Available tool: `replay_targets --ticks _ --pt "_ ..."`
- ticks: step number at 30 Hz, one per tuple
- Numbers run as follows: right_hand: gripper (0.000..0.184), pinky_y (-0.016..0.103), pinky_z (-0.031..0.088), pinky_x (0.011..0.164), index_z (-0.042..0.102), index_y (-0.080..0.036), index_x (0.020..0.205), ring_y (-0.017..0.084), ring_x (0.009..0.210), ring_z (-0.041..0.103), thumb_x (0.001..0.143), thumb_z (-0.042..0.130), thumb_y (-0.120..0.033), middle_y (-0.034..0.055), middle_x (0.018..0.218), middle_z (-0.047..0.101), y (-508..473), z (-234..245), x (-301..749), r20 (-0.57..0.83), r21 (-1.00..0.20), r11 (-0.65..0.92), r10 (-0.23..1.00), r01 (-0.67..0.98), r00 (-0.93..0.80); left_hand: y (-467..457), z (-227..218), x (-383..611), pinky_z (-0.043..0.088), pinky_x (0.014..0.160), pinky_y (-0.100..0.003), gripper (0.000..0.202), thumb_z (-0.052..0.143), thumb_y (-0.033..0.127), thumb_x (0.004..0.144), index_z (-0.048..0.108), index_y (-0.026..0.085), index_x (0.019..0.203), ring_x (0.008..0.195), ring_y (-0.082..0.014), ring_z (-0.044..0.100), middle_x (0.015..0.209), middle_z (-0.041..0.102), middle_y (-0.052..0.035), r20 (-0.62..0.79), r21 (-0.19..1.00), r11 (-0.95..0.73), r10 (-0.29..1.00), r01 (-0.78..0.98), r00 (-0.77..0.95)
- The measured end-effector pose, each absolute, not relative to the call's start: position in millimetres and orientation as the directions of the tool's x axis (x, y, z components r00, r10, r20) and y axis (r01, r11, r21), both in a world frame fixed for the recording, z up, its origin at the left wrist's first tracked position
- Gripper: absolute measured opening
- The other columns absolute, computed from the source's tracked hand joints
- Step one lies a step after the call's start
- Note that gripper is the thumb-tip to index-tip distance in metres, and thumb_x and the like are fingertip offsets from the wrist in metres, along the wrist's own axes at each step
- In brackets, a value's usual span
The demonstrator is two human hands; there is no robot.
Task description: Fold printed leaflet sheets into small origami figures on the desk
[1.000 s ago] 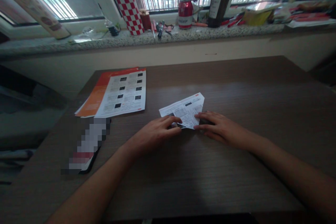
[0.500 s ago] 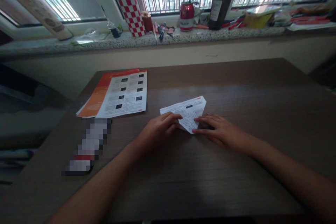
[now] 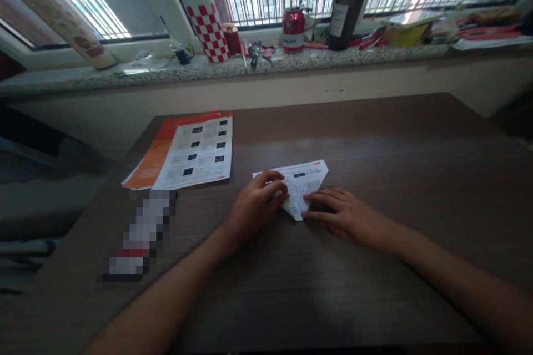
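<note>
A folded sheet of printed paper (image 3: 306,180), white with small text and a dark bar, lies on the table with its lower corner pointing toward me. My left hand (image 3: 260,199) is over its left side, fingers curled and thumb close to them, gripping the edge. Along the lower right edge rests my right hand (image 3: 339,211), fingers stretched out and apart, tips touching the paper. Part of the left edge is hidden beneath my left fingers.
Printed sheets (image 3: 200,150) and orange papers (image 3: 147,163) lie at the table's back left. Below them is a pixelated phone-shaped item (image 3: 139,236). On the windowsill stand a checkered bottle (image 3: 210,30), a red can (image 3: 293,30) and a dark drink cup (image 3: 345,16).
My left fingers have shifted up and curl further over the paper's left side. The paper lies flatter, its lower corner slightly nearer me. My right hand has slid a little left.
</note>
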State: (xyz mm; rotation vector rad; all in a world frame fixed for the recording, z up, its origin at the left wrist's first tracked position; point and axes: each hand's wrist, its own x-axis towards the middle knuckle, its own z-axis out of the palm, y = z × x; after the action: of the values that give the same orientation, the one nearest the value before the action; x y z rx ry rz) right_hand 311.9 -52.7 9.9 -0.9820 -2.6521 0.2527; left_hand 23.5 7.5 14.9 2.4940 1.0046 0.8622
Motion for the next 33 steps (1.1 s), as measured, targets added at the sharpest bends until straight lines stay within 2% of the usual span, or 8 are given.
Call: replay_targets --ticks 5,7,10,13,17,22,28,33 --pt "0.042 0.058 0.048 0.114 0.063 -0.037 0.146 0.032 0.14 0.058 0.106 0.058 -0.024 0.0078 0.156 0.059 -52.9 11.2 311.5 0.2 -0.277 0.741 0.668 0.612 -0.717 5.4 18.9 22.8 0.054 0.108 -0.053 0.014 0.06 0.025 0.107 0.073 0.02 0.111 0.125 -0.0278 0.063 0.136 0.065 -0.0103 0.391 0.337 -0.781 0.624 0.526 0.676" --pt "0.04 0.056 0.049 0.114 0.063 -0.032 0.146 0.031 0.137 0.06 0.107 0.056 -0.026 0.0089 0.153 0.062 -53.1 12.0 312.1 0.196 -0.294 0.736 0.671 0.61 -0.715 2.7 23.6 22.2 0.046 0.116 -0.059 0.02 0.059 0.028 0.107 0.073 0.02 0.119 0.131 -0.0304 0.059 0.138 0.064 -0.011 0.359 0.252 -0.801 0.598 0.543 0.716" --pt "0.041 0.054 0.051 0.112 0.062 -0.026 0.148 0.03 0.131 0.063 0.108 0.056 -0.03 0.0108 0.147 0.066 -53.5 12.1 314.3 0.21 -0.316 0.725 0.682 0.611 -0.701 -2.9 31.1 21.8 0.043 0.119 -0.057 0.031 0.056 0.029 0.109 0.067 0.019 0.136 0.127 -0.0286 0.062 0.134 0.068 -0.0114 0.276 0.184 -0.819 0.574 0.543 0.771" --pt "0.04 0.055 0.053 0.109 0.063 -0.024 0.146 0.03 0.127 0.065 0.106 0.058 -0.031 0.0122 0.141 0.068 -53.7 12.5 316.7 0.225 -0.318 0.719 0.691 0.619 -0.687 -8.5 36.0 20.6 0.044 0.12 -0.055 0.038 0.053 0.032 0.11 0.06 0.019 0.146 0.131 -0.0286 0.062 0.14 0.067 -0.0112 0.214 0.197 -0.829 0.557 0.523 0.803" --pt "0.037 0.057 0.053 0.108 0.067 -0.026 0.141 0.032 0.128 0.063 0.106 0.059 -0.033 0.0133 0.14 0.067 -52.0 14.9 319.0 0.229 -0.298 0.707 0.705 0.641 -0.672 -12.5 36.7 16.1 0.044 0.119 -0.058 0.038 0.051 0.038 0.111 0.062 0.024 0.144 0.147 -0.0339 0.049 0.156 0.055 -0.0142 0.153 0.192 -0.857 0.508 0.479 0.848" --pt "0.032 0.065 0.04 0.12 0.071 -0.027 0.133 0.036 0.151 0.044 0.103 0.064 -0.034 0.0136 0.159 0.055 -44.9 10.6 322.0 0.266 -0.267 0.722 0.692 0.638 -0.672 -12.6 32.5 14.5 0.033 0.127 -0.057 0.048 0.053 0.043 0.11 0.052 0.027 0.155 0.158 -0.033 0.033 0.169 0.041 -0.0083 0.098 0.188 -0.872 0.474 0.452 0.875" --pt "0.051 0.06 0.038 0.124 0.056 -0.029 0.153 0.031 0.151 0.046 0.103 0.064 -0.034 0.0103 0.159 0.056 -39.8 6.0 323.2 0.236 -0.28 0.703 0.711 0.654 -0.662 -15.4 28.1 17.5 0.023 0.131 -0.053 0.055 0.049 0.049 0.111 0.045 0.024 0.16 0.154 -0.0289 0.04 0.165 0.047 -0.0083 0.085 0.191 -0.865 0.486 0.464 0.87" --pt "0.049 0.061 0.043 0.119 0.058 -0.029 0.151 0.033 0.146 0.051 0.104 0.062 -0.038 0.0103 0.157 0.058 -41.2 11.2 323.3 0.212 -0.268 0.677 0.735 0.685 -0.644 -16.2 28.3 16.8 0.026 0.129 -0.056 0.053 0.049 0.048 0.111 0.045 0.028 0.16 0.154 -0.0309 0.041 0.168 0.042 -0.0083 0.053 0.193 -0.868 0.474 0.457 0.879"
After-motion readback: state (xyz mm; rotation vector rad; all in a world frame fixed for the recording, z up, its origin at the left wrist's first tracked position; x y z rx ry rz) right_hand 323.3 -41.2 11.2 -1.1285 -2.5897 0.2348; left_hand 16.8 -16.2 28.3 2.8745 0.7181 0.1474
